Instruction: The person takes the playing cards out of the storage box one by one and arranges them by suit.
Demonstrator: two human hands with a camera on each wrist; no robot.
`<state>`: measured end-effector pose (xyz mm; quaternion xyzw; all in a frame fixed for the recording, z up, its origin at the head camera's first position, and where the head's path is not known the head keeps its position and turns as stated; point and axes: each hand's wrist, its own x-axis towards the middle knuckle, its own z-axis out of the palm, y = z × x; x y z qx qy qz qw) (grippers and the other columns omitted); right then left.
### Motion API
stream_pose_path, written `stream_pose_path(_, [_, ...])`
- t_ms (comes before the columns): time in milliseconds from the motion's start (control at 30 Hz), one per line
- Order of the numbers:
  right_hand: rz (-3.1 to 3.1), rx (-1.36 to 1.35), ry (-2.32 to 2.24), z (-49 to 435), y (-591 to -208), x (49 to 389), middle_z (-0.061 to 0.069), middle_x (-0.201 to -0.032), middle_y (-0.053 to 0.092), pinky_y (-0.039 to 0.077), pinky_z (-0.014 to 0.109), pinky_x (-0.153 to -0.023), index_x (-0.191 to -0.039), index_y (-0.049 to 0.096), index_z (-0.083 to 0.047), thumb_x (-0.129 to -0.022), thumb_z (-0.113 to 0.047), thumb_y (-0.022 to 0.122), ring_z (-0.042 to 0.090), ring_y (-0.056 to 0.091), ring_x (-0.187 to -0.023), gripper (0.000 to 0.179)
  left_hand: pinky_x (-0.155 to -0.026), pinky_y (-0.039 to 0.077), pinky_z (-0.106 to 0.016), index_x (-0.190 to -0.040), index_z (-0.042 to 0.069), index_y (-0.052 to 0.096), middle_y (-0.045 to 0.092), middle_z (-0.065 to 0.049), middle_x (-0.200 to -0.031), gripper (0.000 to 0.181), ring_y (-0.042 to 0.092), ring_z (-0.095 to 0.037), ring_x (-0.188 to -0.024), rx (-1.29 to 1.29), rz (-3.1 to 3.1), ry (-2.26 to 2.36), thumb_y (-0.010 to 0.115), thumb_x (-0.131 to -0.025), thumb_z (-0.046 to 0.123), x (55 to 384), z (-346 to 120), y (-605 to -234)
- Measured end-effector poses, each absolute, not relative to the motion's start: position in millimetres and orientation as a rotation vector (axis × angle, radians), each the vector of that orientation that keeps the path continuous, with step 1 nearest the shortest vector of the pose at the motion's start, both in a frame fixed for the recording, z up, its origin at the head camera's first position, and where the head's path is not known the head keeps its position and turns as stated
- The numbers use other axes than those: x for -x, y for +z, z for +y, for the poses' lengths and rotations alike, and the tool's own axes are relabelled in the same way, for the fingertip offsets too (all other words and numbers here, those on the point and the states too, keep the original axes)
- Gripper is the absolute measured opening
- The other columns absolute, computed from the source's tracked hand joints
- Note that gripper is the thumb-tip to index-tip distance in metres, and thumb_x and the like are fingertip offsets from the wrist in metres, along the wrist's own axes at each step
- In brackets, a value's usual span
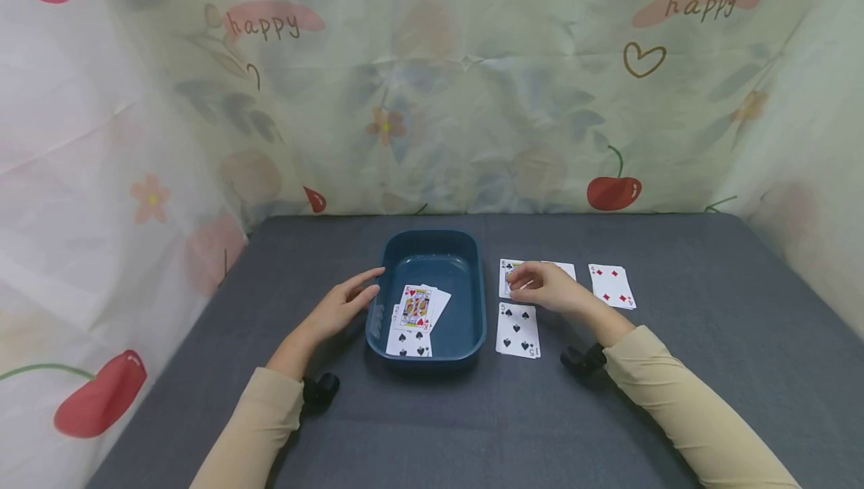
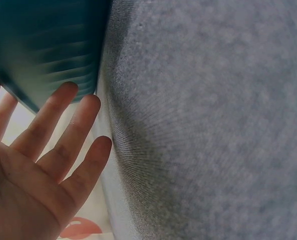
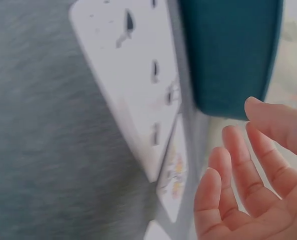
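A dark blue rectangular bin [image 1: 457, 339] stands on the cloth with a king of hearts [image 1: 415, 305], a spade card [image 1: 405, 345] and another white card inside. At its left side is my left hand [image 1: 332, 316], thumb and fingertips right at the wall, fingers extended in the left wrist view. My right hand [image 1: 555, 290] hovers over a black-suited king [image 1: 505, 285] and the card beside it, partly hiding both. Its fingers are loosely bent with nothing between them in the right wrist view. Nearer me lies a five of spades [image 1: 517, 330], another card edge peeking out beneath.
Right of the right hand lies a four of diamonds [image 1: 611, 285], stacked on another card. A dark grey cloth [image 1: 445, 429] covers the table. Patterned curtains [image 1: 466, 136] hang behind it and at both sides. Each wrist wears a black camera mount.
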<state>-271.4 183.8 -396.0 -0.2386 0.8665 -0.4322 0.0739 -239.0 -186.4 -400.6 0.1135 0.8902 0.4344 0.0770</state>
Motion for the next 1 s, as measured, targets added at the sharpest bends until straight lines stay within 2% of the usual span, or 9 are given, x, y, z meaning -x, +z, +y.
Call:
stream_pose_path(300, [2.611,0.699,-1.292,166.9,-367.8,270.5,0.019,-0.103,0.065,0.05,0.025,-0.076,-0.112,0.059,0.004,-0.086,-0.012,0.065,0.023,0.063,-0.092,0.031,-0.1,0.043,-0.052,-0.144,0.025,0.036,0.04,-0.016,-0.147,0.047,0.058,-0.033,-0.114,-0.338,2.673,1.288,0.044,-0.099,0.035,240.4,-187.3,-403.0])
stream_pose_path(533, [2.58,0.685,-1.297,147.3,-348.0,271.0,0.013,-0.108,0.065,0.05,0.033,-0.085,-0.114,0.06,-0.005,-0.088,-0.018,0.064,0.023,0.062,-0.101,0.029,-0.1,0.042,-0.053,-0.144,0.025,0.036,0.039,-0.016,-0.147,0.047,0.058,-0.034,-0.114,-0.336,2.67,1.285,0.044,-0.099,0.036,241.0,-187.9,-403.4])
stream_pose_path(667, [2.551,0.733,-1.311,133.1,-340.9,272.5,0.012,-0.107,0.065,0.05,0.036,-0.088,-0.113,0.061,-0.006,-0.088,-0.017,0.064,0.021,0.062,-0.1,0.027,-0.1,0.042,-0.053,-0.144,0.025,0.036,0.04,-0.016,-0.146,0.047,0.058,-0.033,-0.114,-0.345,2.672,1.286,0.044,-0.099,0.036,241.3,-188.3,-403.9])
stream_pose_path(1000, [2.496,0.804,-1.336,99.9,-330.0,272.4,0.011,-0.104,0.066,0.051,0.034,-0.087,-0.111,0.062,-0.007,-0.087,-0.015,0.065,0.018,0.062,-0.094,0.026,-0.1,0.042,-0.053,-0.144,0.026,0.036,0.041,-0.016,-0.146,0.047,0.059,-0.032,-0.112,-0.34,2.68,1.277,0.044,-0.098,0.036,241.6,-188.6,-404.5])
